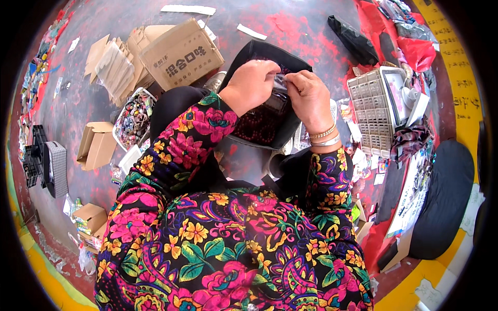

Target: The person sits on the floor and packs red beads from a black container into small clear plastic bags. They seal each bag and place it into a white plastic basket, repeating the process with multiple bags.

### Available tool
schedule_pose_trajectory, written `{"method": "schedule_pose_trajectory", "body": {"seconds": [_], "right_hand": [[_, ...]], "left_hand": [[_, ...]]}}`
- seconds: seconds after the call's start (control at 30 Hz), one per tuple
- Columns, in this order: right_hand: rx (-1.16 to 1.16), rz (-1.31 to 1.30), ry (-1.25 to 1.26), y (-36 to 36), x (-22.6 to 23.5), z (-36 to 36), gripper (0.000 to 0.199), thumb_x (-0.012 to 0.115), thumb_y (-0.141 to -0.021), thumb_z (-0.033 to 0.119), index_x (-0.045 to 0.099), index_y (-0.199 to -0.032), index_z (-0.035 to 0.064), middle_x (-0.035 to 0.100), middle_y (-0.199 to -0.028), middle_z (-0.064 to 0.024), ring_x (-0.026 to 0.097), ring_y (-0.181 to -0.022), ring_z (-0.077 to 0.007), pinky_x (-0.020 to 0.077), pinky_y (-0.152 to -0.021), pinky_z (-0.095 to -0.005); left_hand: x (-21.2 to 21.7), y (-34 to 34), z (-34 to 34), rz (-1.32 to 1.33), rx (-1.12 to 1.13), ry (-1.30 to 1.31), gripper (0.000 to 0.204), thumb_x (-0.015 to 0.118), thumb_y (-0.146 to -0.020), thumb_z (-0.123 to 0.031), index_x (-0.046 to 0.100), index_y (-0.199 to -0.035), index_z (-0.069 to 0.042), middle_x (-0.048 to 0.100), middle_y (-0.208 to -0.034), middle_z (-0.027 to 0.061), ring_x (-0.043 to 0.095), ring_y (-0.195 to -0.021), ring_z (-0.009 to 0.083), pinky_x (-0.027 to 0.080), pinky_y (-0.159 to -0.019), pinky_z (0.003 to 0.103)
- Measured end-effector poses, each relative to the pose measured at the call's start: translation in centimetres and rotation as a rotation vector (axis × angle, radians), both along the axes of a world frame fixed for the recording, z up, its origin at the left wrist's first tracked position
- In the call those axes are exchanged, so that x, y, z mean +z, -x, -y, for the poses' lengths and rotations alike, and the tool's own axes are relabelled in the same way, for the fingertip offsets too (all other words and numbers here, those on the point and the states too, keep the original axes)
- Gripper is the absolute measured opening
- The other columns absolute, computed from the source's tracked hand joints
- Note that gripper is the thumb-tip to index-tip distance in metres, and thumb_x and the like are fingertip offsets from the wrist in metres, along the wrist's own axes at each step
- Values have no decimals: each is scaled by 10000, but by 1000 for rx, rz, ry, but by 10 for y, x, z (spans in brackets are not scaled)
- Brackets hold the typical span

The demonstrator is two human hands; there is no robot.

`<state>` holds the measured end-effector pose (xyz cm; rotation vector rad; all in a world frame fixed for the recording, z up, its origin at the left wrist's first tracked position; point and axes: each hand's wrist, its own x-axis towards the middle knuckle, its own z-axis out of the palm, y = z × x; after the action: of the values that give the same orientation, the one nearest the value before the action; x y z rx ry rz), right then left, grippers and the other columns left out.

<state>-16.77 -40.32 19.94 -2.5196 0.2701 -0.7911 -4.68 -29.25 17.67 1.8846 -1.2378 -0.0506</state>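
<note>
My left hand (250,84) and my right hand (310,97) meet over a black tray (248,53) that rests on my lap. Both pinch a small clear plastic bag (279,89) between the fingertips. The bag looks dark inside. Below the hands, dark red beads (255,128) lie in the tray. My right wrist wears pale bracelets (323,136). Bright floral sleeves cover both forearms.
A printed cardboard box (181,53) and flattened cartons (113,65) lie at the upper left. A white basket of mixed trinkets (134,118) sits left of my knee. Grey gridded trays (369,111) stand at the right, beside a dark round cushion (447,199). Small cardboard boxes (94,145) dot the red-grey floor.
</note>
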Motion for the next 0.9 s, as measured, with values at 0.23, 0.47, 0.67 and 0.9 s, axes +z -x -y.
{"method": "schedule_pose_trajectory", "body": {"seconds": [0.23,0.47,0.67,0.9], "right_hand": [[-44,75,-212,-6,-10,4,85,624,-747,31,642,-825,58,600,-747,-86,592,-739,-268,479,-663,-316],[-144,355,-396,-14,-12,5,249,605,-838,62,602,-1085,36,623,-968,-77,573,-889,-139,468,-763,-256],[-243,222,-963,-18,-69,36,184,589,-841,67,633,-1013,21,642,-939,-37,577,-814,-96,469,-708,-229],[4,-548,-423,-29,-225,-5,222,530,-725,175,691,-847,84,635,-832,-185,620,-841,-339,483,-790,-388]], "left_hand": [[5,-7,-6,-11,-103,-137,195,562,-757,-25,640,-936,-43,635,-887,151,607,-832,325,488,-740,356],[9,-31,-11,-126,41,-98,214,505,-831,-202,666,-873,-68,638,-837,170,599,-818,352,474,-739,422],[32,-62,-28,-425,139,13,225,586,-852,-140,645,-1001,19,671,-892,76,631,-811,110,495,-687,228],[46,-56,-38,-734,162,207,205,623,-819,-129,663,-963,11,647,-833,28,590,-734,75,509,-637,220]]}}
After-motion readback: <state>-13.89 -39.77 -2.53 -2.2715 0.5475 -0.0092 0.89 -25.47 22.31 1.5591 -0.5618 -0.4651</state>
